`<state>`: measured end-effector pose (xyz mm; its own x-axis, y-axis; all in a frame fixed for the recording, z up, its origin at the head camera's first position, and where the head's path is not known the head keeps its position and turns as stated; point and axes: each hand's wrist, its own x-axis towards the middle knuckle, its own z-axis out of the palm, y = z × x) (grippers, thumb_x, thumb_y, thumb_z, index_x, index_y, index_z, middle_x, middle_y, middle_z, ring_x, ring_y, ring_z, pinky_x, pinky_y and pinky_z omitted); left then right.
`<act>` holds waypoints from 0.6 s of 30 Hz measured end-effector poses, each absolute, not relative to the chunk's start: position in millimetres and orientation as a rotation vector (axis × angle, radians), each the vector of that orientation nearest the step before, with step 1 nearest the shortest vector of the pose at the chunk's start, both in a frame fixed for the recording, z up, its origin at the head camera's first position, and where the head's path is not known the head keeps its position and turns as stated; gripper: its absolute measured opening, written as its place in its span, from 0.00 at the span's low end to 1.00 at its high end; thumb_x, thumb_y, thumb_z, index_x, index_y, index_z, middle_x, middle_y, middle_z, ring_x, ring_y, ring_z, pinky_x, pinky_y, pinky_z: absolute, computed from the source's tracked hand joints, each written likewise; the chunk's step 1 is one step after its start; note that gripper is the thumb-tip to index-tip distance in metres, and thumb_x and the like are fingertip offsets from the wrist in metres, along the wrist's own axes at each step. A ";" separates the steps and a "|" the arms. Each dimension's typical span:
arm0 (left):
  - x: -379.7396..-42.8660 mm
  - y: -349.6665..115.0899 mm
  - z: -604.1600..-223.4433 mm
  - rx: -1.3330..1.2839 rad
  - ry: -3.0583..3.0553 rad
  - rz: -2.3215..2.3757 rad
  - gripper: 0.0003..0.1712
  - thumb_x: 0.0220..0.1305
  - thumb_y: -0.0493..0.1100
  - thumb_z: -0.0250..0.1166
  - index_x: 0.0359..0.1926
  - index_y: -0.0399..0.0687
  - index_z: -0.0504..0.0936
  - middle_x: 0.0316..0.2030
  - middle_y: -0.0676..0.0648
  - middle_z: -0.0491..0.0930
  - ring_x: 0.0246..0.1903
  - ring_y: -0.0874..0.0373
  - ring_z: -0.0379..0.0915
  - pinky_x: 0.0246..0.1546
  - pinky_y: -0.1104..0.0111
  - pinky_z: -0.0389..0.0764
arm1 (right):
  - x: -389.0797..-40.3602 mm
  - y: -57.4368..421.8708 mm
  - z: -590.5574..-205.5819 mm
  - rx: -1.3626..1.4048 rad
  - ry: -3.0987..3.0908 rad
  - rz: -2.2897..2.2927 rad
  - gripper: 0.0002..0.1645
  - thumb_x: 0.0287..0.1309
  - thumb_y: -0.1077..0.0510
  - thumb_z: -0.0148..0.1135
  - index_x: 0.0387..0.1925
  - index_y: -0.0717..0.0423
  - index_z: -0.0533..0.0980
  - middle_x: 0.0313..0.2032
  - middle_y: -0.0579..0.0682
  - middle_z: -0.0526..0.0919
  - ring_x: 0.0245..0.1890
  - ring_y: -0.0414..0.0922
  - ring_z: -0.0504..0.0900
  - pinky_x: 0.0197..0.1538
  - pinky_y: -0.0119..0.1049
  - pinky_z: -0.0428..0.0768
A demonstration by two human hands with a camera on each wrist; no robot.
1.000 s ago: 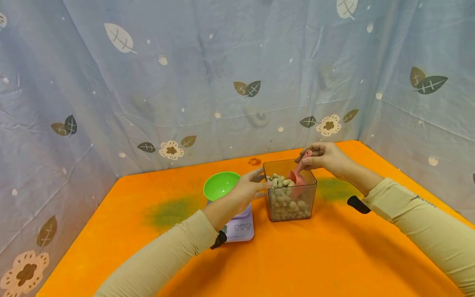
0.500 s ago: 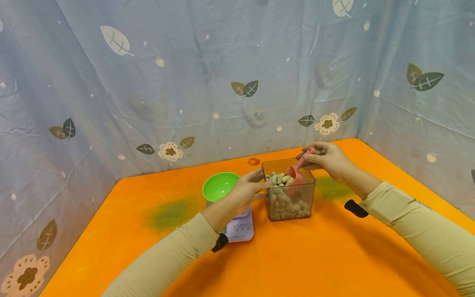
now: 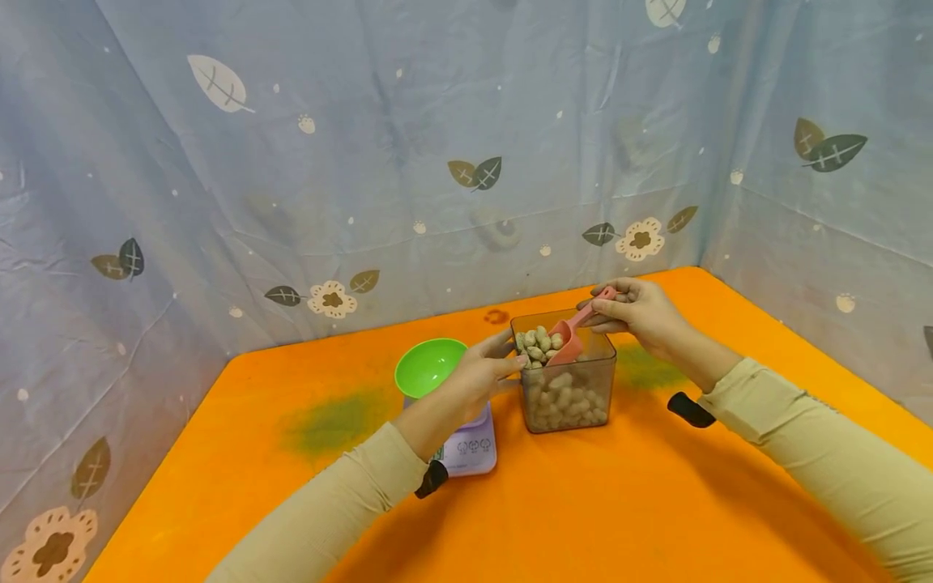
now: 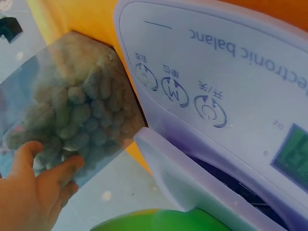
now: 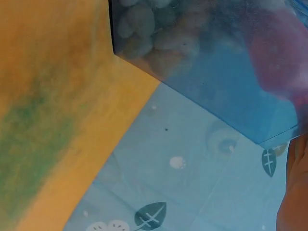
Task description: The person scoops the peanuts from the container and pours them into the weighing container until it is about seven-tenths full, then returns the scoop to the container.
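Tilting leftward, the pink scoop in our right hand now has its mouth up against the peanuts heaped at the left side of the clear container. We take this to mean the scoop is loading, though we cannot tell how many peanuts sit in it. Our right fingers pinch the handle; our left hand lays its fingers, spread and fairly straight, against the container's left wall, apparently steadying it. Compared with 1 second earlier, the handle leans over more and the scooping end sits higher and farther left. The container stays on the desk, right beside the scale that carries the green bowl.
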<state>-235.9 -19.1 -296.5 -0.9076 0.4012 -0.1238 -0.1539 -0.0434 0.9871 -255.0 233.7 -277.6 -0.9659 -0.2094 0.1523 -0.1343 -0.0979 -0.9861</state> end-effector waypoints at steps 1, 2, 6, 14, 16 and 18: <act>-235.7 -18.9 -296.3 0.262 1.867 2.009 0.36 0.71 0.31 0.55 0.75 0.41 0.53 0.73 0.36 0.52 0.68 0.41 0.57 0.63 0.52 0.70 | -255.2 234.2 -277.6 -0.393 2.071 -2.257 0.19 0.70 0.68 0.50 0.56 0.78 0.60 0.33 0.47 0.85 0.33 0.40 0.86 0.40 0.31 0.85; -235.7 -18.9 -296.2 0.263 1.873 2.007 0.36 0.70 0.31 0.55 0.75 0.41 0.53 0.73 0.36 0.52 0.68 0.41 0.56 0.63 0.52 0.70 | -255.3 234.7 -277.6 -0.390 2.063 -2.258 0.19 0.70 0.68 0.50 0.56 0.77 0.60 0.34 0.47 0.85 0.33 0.40 0.86 0.40 0.31 0.85; -235.1 -18.3 -295.5 0.258 1.883 1.999 0.36 0.70 0.31 0.55 0.75 0.41 0.53 0.73 0.36 0.52 0.69 0.41 0.56 0.63 0.52 0.70 | -255.2 238.4 -279.2 -0.352 1.964 -2.307 0.17 0.70 0.67 0.50 0.55 0.74 0.61 0.35 0.48 0.85 0.34 0.41 0.86 0.40 0.30 0.85; -234.5 -17.7 -296.8 0.265 1.874 2.017 0.35 0.71 0.31 0.55 0.75 0.40 0.53 0.72 0.36 0.53 0.67 0.42 0.58 0.63 0.53 0.71 | -255.2 244.8 -284.4 -0.392 1.731 -2.449 0.15 0.67 0.69 0.53 0.52 0.67 0.64 0.35 0.54 0.85 0.35 0.45 0.87 0.39 0.32 0.86; -234.2 -17.9 -297.0 0.267 1.879 2.016 0.35 0.71 0.31 0.55 0.75 0.39 0.53 0.72 0.36 0.53 0.67 0.42 0.58 0.63 0.53 0.71 | -255.1 246.6 -285.5 -0.404 1.693 -2.463 0.14 0.67 0.69 0.53 0.52 0.66 0.64 0.36 0.54 0.86 0.35 0.46 0.87 0.39 0.32 0.86; -233.8 -18.4 -296.9 0.264 1.884 2.015 0.35 0.71 0.31 0.55 0.75 0.39 0.53 0.72 0.36 0.53 0.68 0.41 0.58 0.63 0.53 0.71 | -254.5 247.2 -285.8 -0.403 1.659 -2.476 0.12 0.67 0.69 0.53 0.50 0.65 0.66 0.37 0.54 0.86 0.35 0.46 0.87 0.38 0.32 0.86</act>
<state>-233.8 -18.4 -296.9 -0.9147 0.3883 -0.1122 -0.1381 -0.0393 0.9896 -254.5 247.2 -285.8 -0.9553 -0.2573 0.1455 -0.0367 -0.3854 -0.9220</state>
